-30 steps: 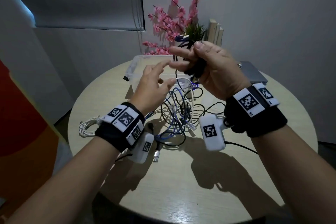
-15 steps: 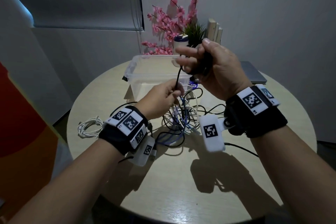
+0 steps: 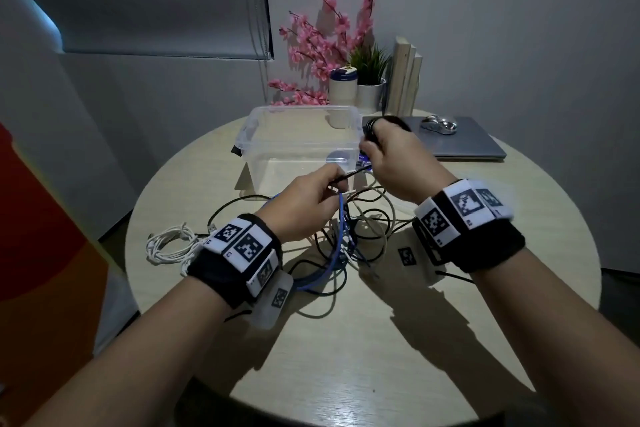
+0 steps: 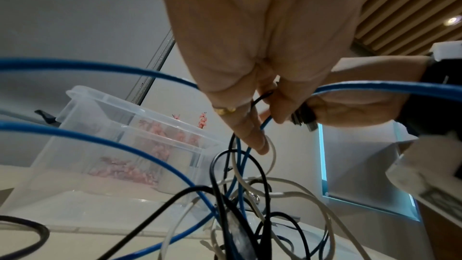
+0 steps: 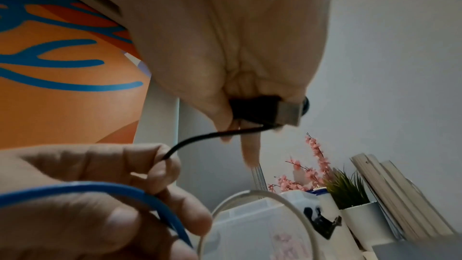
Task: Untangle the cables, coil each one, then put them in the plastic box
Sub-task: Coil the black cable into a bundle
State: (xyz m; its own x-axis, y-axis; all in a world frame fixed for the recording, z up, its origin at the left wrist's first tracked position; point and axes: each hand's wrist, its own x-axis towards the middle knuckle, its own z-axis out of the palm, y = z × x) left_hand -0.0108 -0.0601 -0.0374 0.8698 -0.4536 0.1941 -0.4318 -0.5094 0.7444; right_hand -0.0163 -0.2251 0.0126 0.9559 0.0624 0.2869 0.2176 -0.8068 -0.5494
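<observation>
A tangle of black, blue and white cables [image 3: 349, 236] lies on the round table in front of the clear plastic box [image 3: 298, 139]. My right hand [image 3: 384, 156] grips a wound black cable coil [image 3: 375, 125], whose plug [image 5: 287, 111] shows in the right wrist view. A taut black strand [image 3: 353, 174] runs from that coil to my left hand [image 3: 318, 191], which pinches it [image 5: 175, 149]. A blue cable [image 4: 100, 66] loops around the left hand's fingers [image 5: 160, 195]. A bundled white cable [image 3: 166, 243] lies at the table's left.
A closed laptop [image 3: 460, 142] with a silver mouse [image 3: 440, 123] on it sits at the back right. Behind the box stand pink flowers [image 3: 322, 45], a small potted plant [image 3: 370, 80], a cup [image 3: 341, 85] and upright boards [image 3: 405, 76]. The table's near edge [image 3: 346, 412] lies close below my forearms.
Both hands have dropped from head height to just above the table by the box. My left hand has drawn the black strand out sideways from the coil, and it now runs taut.
</observation>
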